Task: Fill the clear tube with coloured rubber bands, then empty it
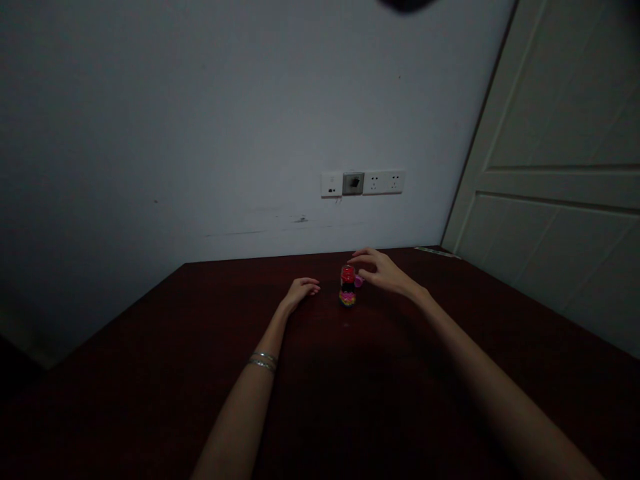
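A small clear jar [347, 293] stands upright on the dark red-brown table, with pink and yellow bits at its bottom and red showing at its top. Just behind it on the right lies a small pink object [359, 282], perhaps a lid, partly hidden by the jar. My right hand [381, 270] hovers at the jar's upper right, thumb and fingers apart, fingertips close to the rim; whether they touch it I cannot tell. Resting on the table left of the jar, my left hand [301, 290] has loosely bent, outstretched fingers and holds nothing.
The dark tabletop [200, 373] reaches back to a pale wall [225, 133]. Sockets and switches [383, 182] sit on the wall behind the jar. A light panelled door [560, 167] rises along the right side. A dark blurred shape [406, 4] shows at the top edge.
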Action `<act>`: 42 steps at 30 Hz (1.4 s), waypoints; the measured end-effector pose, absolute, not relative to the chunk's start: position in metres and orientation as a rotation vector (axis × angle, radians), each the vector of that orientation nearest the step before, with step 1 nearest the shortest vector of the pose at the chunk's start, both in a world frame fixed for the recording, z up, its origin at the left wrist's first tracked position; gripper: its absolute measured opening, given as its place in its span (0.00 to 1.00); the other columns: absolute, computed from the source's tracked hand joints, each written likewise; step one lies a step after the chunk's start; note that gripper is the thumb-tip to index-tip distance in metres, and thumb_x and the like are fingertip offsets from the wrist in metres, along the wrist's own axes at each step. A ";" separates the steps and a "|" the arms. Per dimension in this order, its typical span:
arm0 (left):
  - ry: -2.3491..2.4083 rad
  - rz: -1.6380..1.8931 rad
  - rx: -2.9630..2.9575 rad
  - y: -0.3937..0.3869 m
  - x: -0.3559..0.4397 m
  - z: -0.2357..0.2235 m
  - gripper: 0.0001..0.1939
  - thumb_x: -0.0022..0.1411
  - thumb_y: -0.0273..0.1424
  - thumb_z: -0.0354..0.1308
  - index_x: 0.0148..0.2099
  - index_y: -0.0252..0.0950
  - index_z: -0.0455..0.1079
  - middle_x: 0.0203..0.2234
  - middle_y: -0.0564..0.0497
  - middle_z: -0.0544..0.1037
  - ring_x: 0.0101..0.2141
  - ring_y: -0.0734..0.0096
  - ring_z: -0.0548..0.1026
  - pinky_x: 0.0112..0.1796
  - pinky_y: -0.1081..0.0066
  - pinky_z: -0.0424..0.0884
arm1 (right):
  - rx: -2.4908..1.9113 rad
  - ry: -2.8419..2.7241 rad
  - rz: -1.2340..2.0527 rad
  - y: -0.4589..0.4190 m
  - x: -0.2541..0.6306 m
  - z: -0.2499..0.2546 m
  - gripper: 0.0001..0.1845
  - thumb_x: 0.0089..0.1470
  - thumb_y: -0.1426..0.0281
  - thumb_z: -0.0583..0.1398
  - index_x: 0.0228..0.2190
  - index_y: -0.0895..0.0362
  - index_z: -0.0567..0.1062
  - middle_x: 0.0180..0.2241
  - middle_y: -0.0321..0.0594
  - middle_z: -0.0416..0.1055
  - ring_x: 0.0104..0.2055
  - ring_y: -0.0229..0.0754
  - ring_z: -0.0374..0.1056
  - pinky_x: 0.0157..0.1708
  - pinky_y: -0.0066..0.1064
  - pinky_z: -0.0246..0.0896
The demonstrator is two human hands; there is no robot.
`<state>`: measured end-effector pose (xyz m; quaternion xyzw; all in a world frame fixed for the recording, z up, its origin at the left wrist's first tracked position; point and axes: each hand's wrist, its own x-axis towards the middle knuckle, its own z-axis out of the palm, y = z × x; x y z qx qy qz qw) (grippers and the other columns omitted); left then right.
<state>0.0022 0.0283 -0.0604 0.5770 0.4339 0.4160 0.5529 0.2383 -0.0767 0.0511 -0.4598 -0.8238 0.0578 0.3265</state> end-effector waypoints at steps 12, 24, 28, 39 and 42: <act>1.020 0.982 1.381 0.027 0.002 -0.059 0.09 0.51 0.18 0.51 0.34 0.28 0.71 0.25 0.46 0.77 0.26 0.77 0.73 0.31 0.76 0.68 | -1.280 -2.192 0.121 -0.078 0.239 0.051 0.17 0.51 0.69 0.54 0.42 0.53 0.74 0.48 0.44 0.62 0.47 0.44 0.61 0.46 0.36 0.58; 1.019 0.990 1.347 0.026 0.002 -0.059 0.08 0.51 0.18 0.52 0.34 0.28 0.70 0.25 0.46 0.77 0.26 0.76 0.73 0.32 0.74 0.68 | -1.238 -2.214 0.155 -0.075 0.235 0.050 0.16 0.51 0.69 0.55 0.41 0.54 0.75 0.47 0.45 0.60 0.46 0.44 0.62 0.46 0.37 0.59; 1.016 0.985 1.346 0.025 0.003 -0.058 0.09 0.51 0.18 0.51 0.34 0.27 0.70 0.24 0.47 0.77 0.26 0.77 0.73 0.31 0.76 0.67 | -1.237 -2.200 0.155 -0.074 0.234 0.047 0.15 0.52 0.67 0.54 0.41 0.53 0.75 0.47 0.45 0.61 0.45 0.43 0.63 0.45 0.37 0.60; 1.023 0.977 1.369 0.025 0.002 -0.058 0.09 0.51 0.19 0.52 0.34 0.28 0.70 0.25 0.47 0.77 0.27 0.77 0.73 0.32 0.75 0.68 | -1.165 -2.084 0.114 -0.067 0.242 0.048 0.16 0.49 0.74 0.54 0.40 0.55 0.75 0.43 0.44 0.66 0.45 0.42 0.64 0.46 0.36 0.59; 1.021 0.975 1.385 0.025 0.001 -0.059 0.08 0.51 0.20 0.53 0.35 0.28 0.70 0.25 0.47 0.77 0.27 0.76 0.73 0.32 0.75 0.68 | -1.308 -2.031 0.053 -0.052 0.257 0.037 0.17 0.48 0.75 0.53 0.40 0.58 0.75 0.43 0.45 0.68 0.44 0.43 0.64 0.47 0.35 0.58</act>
